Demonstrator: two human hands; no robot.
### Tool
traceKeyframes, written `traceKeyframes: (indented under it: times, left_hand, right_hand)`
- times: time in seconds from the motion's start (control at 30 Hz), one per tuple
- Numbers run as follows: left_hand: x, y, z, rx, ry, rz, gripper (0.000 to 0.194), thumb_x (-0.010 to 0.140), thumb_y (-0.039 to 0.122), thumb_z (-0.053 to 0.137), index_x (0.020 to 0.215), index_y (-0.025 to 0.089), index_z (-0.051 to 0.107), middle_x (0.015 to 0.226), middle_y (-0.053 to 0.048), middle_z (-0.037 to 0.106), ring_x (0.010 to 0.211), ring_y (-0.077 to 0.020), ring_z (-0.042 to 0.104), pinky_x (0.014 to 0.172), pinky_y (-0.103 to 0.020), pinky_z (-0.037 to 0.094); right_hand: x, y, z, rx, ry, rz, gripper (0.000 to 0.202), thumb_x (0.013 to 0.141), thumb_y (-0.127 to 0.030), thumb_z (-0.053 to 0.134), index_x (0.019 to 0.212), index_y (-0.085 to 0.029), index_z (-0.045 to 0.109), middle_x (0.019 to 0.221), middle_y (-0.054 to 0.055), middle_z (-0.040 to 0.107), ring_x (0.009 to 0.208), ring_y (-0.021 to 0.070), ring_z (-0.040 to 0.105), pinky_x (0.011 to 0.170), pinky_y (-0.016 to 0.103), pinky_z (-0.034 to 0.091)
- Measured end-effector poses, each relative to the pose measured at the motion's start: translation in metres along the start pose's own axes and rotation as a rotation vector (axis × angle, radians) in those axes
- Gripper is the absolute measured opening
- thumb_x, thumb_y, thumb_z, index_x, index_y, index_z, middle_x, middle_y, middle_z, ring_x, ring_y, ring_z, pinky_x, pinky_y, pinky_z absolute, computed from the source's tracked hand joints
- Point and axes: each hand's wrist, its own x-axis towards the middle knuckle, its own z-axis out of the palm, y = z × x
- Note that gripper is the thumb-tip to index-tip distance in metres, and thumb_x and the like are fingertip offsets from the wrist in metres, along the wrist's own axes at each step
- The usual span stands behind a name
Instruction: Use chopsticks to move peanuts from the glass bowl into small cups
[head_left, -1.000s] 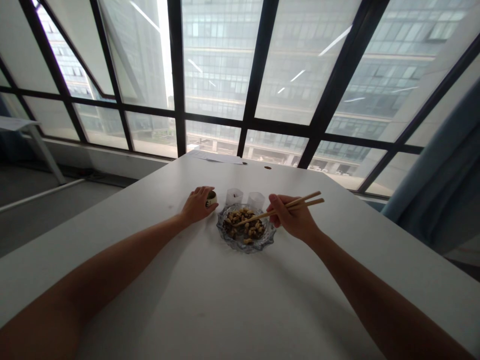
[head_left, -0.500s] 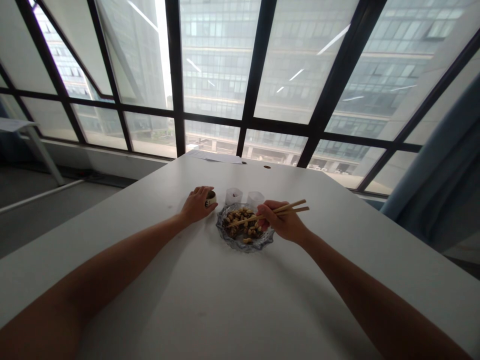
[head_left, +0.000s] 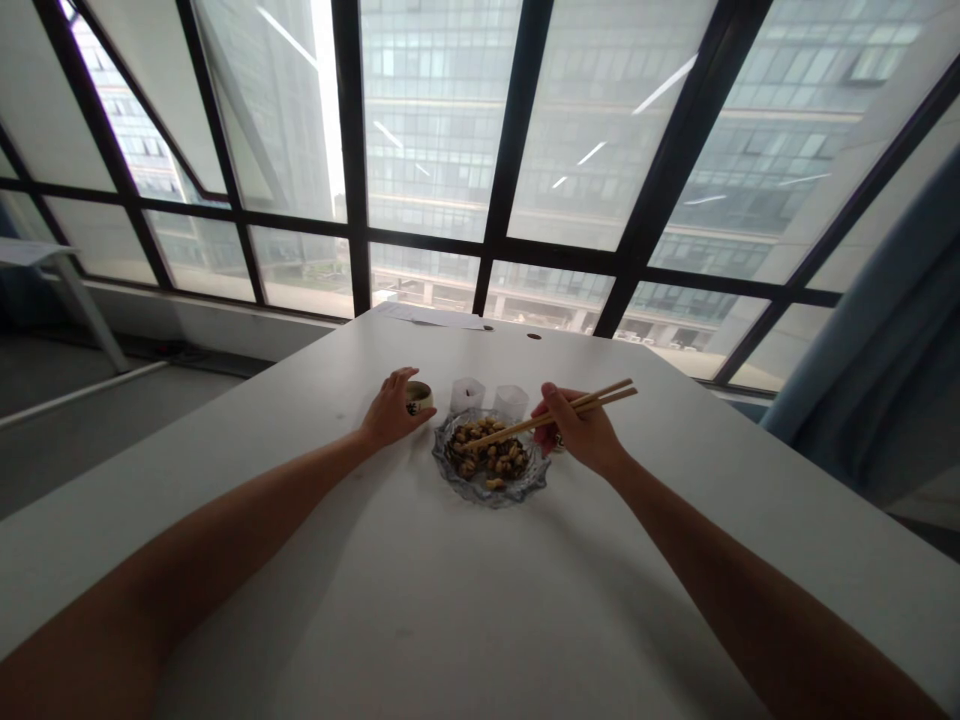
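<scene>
My left hand (head_left: pixel 388 408) is beside a small cream-coloured cup (head_left: pixel 420 400) with dark markings. Its thumb lies along the cup's near side, and the other fingers are raised and apart at the far side. A pair of wooden chopsticks (head_left: pixel 592 397) is gripped in my right hand (head_left: pixel 581 432), above the right rim of a scalloped glass bowl (head_left: pixel 487 496). Their tips reach down to the brownish, nut-like pieces (head_left: pixel 491 455) in the bowl. I cannot make out whether the tips pinch a piece. Part of another small patterned object (head_left: pixel 559 443) shows under my right hand.
Two translucent white cups (head_left: pixel 468 394) stand just behind the bowl. The white table (head_left: pixel 420 600) runs toward the windows, with papers (head_left: pixel 446 319) at its far end. A blue curtain (head_left: pixel 870 370) hangs at the right.
My right hand has moved slightly right and up with the chopsticks, uncovering part of the small patterned object. The fingers of my left hand have lifted from the cup's rim.
</scene>
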Motion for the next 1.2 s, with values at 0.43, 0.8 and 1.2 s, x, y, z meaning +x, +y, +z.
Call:
traceKeyframes:
  times: [0.43, 0.8, 1.2]
  left_hand:
    - [0.000, 0.003, -0.005, -0.037, -0.031, 0.083, 0.072, 0.069, 0.035, 0.081, 0.132, 0.020, 0.049, 0.131, -0.013, 0.059, 0.124, -0.0319, 0.056, 0.108, -0.049, 0.047]
    - [0.001, 0.004, -0.006, -0.040, -0.002, -0.059, 0.070, 0.070, 0.047, 0.081, 0.127, 0.017, 0.054, 0.125, -0.015, 0.063, 0.115, -0.0308, 0.064, 0.102, -0.046, 0.052]
    - [0.016, 0.000, -0.009, 0.103, -0.096, -0.186, 0.076, 0.072, 0.067, 0.072, 0.128, 0.017, 0.057, 0.129, -0.017, 0.065, 0.117, -0.0339, 0.063, 0.100, -0.048, 0.050]
  right_hand:
    - [0.004, -0.003, -0.006, 0.070, 0.113, -0.071, 0.066, 0.067, -0.083, 0.067, 0.061, -0.017, 0.062, 0.043, 0.004, 0.061, 0.030, 0.0127, 0.053, 0.031, 0.023, 0.042]
    - [0.005, -0.004, -0.011, 0.043, 0.125, -0.105, 0.066, 0.071, -0.082, 0.064, 0.062, -0.017, 0.063, 0.044, 0.004, 0.061, 0.030, 0.0123, 0.052, 0.031, 0.023, 0.042]
    - [0.011, -0.001, -0.020, -0.007, 0.161, -0.119, 0.066, 0.074, -0.083, 0.059, 0.063, -0.019, 0.062, 0.045, 0.005, 0.063, 0.031, 0.0141, 0.053, 0.032, 0.025, 0.043]
